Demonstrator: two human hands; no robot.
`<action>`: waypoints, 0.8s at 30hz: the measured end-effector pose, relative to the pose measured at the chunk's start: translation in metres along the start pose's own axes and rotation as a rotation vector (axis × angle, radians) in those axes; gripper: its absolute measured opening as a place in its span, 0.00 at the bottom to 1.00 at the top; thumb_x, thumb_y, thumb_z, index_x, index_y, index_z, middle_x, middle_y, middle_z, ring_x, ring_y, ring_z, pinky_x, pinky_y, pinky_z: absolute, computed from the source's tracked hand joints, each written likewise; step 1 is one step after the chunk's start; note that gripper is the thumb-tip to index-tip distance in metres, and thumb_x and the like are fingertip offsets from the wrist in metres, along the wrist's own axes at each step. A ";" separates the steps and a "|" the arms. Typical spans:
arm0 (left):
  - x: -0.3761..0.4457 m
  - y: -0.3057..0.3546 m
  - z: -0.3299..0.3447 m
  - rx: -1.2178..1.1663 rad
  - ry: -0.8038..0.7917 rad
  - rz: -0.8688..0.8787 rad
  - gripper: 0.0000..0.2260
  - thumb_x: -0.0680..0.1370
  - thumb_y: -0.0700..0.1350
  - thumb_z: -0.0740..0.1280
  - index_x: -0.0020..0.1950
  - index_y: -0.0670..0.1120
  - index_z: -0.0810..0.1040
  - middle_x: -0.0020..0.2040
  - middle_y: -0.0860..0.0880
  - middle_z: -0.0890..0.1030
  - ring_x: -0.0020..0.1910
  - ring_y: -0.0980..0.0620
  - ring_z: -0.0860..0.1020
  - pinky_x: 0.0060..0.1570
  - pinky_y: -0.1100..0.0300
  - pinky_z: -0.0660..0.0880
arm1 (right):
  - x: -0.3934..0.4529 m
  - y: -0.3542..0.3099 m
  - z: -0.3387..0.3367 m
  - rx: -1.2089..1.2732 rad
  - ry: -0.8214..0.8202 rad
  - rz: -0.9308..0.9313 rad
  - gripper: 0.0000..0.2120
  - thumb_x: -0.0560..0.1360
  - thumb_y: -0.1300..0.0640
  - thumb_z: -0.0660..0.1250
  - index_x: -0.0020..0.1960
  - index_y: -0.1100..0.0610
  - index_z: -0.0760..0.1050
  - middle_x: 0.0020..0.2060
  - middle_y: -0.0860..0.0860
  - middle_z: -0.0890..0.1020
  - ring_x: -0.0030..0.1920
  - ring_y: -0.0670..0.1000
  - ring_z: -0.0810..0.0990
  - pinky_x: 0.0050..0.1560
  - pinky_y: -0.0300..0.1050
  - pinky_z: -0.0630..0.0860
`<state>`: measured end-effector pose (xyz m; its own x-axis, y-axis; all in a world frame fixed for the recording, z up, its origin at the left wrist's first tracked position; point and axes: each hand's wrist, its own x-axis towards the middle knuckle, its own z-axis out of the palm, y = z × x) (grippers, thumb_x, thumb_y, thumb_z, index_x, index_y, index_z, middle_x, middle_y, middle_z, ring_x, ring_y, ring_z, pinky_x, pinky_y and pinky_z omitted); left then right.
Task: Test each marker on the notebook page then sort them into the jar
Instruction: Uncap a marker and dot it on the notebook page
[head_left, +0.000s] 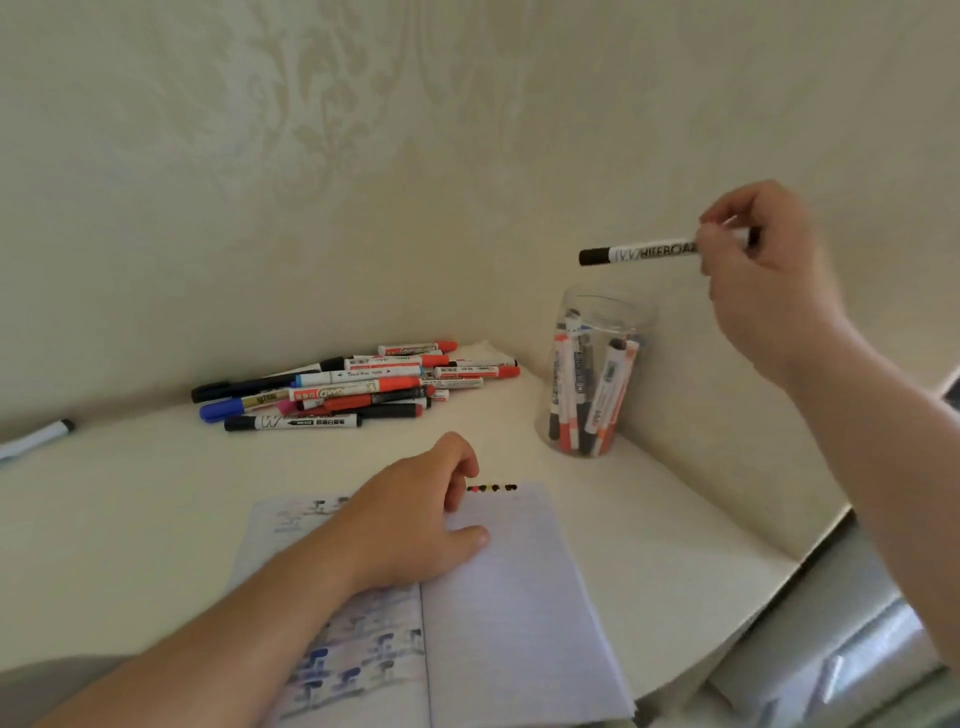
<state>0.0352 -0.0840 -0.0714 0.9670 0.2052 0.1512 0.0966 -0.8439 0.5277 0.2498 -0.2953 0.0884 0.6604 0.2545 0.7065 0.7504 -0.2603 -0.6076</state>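
My right hand (763, 275) pinches a capped black whiteboard marker (639, 253) and holds it level in the air, above and slightly right of the clear jar (597, 374). Several red and black markers stand inside the jar. My left hand (421, 514) rests on the open notebook (498, 597), fingers loosely curled on the right-hand page. A short row of coloured test dots (492, 488) runs along the top of that page. A pile of markers (358, 387) lies at the back of the table.
A single marker (36, 438) lies apart at the far left of the white table (130, 519). The papered wall stands close behind the pile and the jar. The table's right edge runs diagonally past the notebook, with a grey surface (831, 649) below it.
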 end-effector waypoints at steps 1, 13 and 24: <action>-0.001 0.001 0.000 0.007 0.001 0.005 0.20 0.74 0.58 0.74 0.55 0.60 0.64 0.46 0.57 0.76 0.44 0.56 0.77 0.47 0.57 0.77 | 0.007 0.001 -0.002 -0.160 -0.058 -0.017 0.04 0.80 0.49 0.64 0.54 0.43 0.74 0.38 0.45 0.78 0.36 0.52 0.75 0.39 0.50 0.72; -0.005 0.003 0.000 0.039 0.022 0.066 0.15 0.75 0.58 0.70 0.54 0.59 0.66 0.44 0.56 0.74 0.42 0.56 0.75 0.43 0.56 0.76 | 0.019 -0.003 0.049 -0.768 -0.498 -0.055 0.17 0.83 0.48 0.58 0.51 0.52 0.85 0.50 0.52 0.87 0.50 0.58 0.83 0.52 0.51 0.81; -0.005 0.001 0.001 0.017 0.026 0.087 0.13 0.76 0.57 0.69 0.55 0.60 0.66 0.44 0.58 0.75 0.42 0.57 0.74 0.43 0.60 0.74 | -0.003 -0.003 0.061 -0.862 -0.218 -0.253 0.30 0.81 0.30 0.54 0.57 0.51 0.85 0.55 0.54 0.79 0.55 0.61 0.77 0.52 0.54 0.77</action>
<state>0.0303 -0.0864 -0.0724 0.9655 0.1435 0.2175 0.0169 -0.8676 0.4970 0.2470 -0.2384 0.0656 0.5366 0.5451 0.6441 0.6492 -0.7544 0.0976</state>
